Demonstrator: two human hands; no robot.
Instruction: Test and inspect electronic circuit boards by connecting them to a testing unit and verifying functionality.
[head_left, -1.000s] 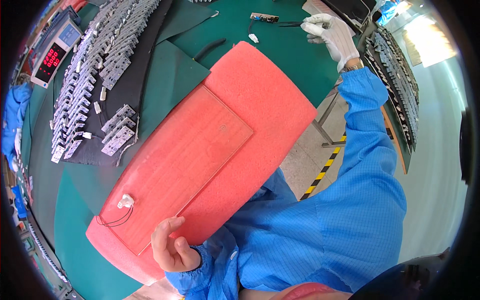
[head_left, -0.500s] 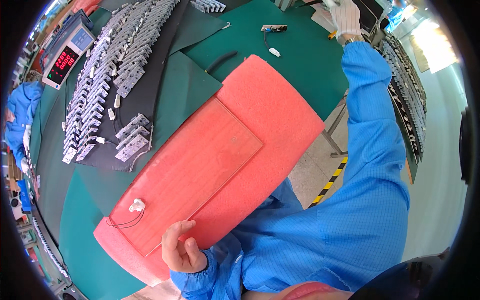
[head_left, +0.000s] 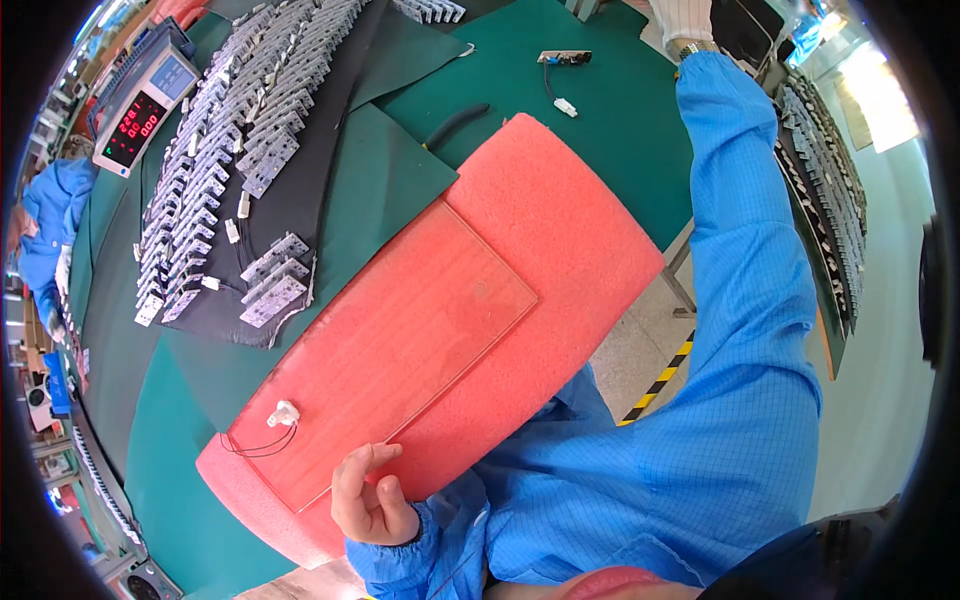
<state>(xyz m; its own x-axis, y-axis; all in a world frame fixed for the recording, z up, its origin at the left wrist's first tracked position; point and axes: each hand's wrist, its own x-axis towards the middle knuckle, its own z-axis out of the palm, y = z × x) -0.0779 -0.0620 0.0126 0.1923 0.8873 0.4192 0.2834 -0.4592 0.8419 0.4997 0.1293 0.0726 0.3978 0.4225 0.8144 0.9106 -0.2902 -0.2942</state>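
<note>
A meter (head_left: 147,112) shows red digits; below-left of it, a person (head_left: 58,212) in blue; far lower right, striped floor tape (head_left: 661,385).

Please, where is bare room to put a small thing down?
Green surface between the pink foam and the small wired board; also the foam's far end, beyond the clear panel. Crowded: the black mat with circuit boards.

Thick salmon-red foam slab (head_left: 590,220): slanted, lower left to upper right; bare left hand (head_left: 375,497) at its near edge, contact unclear
Thin clear rectangular sheet (head_left: 420,330): flat on the slab; long side slanted likewise
Small white plastic connector (head_left: 284,413): near the sheet's lower-left end; dark wires (head_left: 265,456) looped
Black rectangular case (head_left: 745,35): beside the white-gloved right hand (head_left: 685,20)
</note>
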